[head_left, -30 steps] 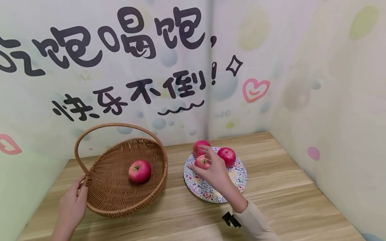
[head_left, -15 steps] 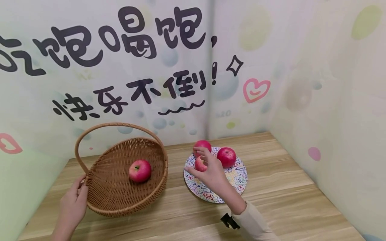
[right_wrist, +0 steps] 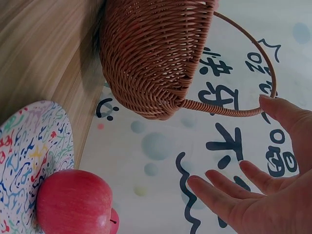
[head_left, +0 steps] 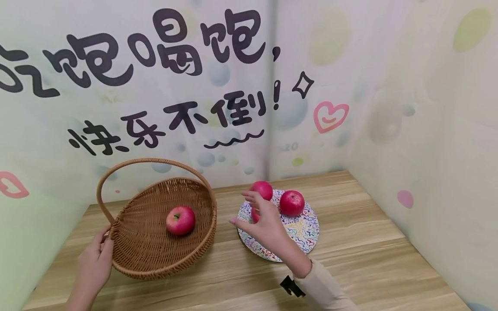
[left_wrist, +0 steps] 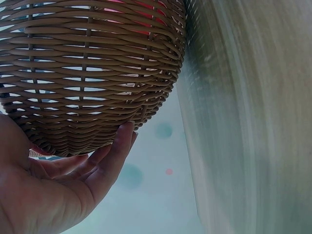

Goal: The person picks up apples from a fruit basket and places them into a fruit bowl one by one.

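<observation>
My left hand [head_left: 93,263] grips the left end of a brown wicker basket [head_left: 142,244] with an arched handle. In the left wrist view, the fingers [left_wrist: 109,168] curl against the woven wall. One red apple [head_left: 180,220] lies inside the basket. To its right, my right hand [head_left: 269,225] hovers over a colourfully patterned plate [head_left: 301,233], fingers spread from the thumb and holding nothing. On the plate sit a red apple [head_left: 292,203], another at the back [head_left: 263,189], and a third apple [head_left: 254,215] mostly hidden behind my right hand.
Both basket and plate stand on a wood-grain table [head_left: 369,246]. Walls printed with dark lettering [head_left: 183,114] and pastel spots rise behind it and along its right side. A black clip-like piece [head_left: 292,286] shows beside the right sleeve [head_left: 323,283].
My right hand has shifted a little left over the plate, covering more of the front apple and uncovering more of the back one. Left hand and basket have stayed in place.
</observation>
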Tool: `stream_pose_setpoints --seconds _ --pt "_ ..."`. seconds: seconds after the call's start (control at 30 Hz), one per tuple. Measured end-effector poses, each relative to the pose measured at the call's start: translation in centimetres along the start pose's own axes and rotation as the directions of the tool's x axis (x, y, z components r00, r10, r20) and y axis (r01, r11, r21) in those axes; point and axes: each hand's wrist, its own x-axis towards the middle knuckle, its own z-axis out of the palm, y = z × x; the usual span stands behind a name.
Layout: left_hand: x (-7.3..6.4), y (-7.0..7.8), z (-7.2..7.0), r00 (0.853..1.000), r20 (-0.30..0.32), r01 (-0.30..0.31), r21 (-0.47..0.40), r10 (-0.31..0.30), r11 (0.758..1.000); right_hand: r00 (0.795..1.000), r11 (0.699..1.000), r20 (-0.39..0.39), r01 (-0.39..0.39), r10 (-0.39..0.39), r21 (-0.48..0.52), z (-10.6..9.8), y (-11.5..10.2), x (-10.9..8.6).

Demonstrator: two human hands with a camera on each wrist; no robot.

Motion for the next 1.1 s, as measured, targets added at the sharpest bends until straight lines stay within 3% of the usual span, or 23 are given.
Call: stream_pose_setpoints --seconds 1.1 --pt "0.0 0.3 -0.1 1.000 0.018 0.022 -0.003 -0.022 1.000 0.991 0.997 0.113 0.065 -0.069 0.038 2.7 -1.8 0.7"
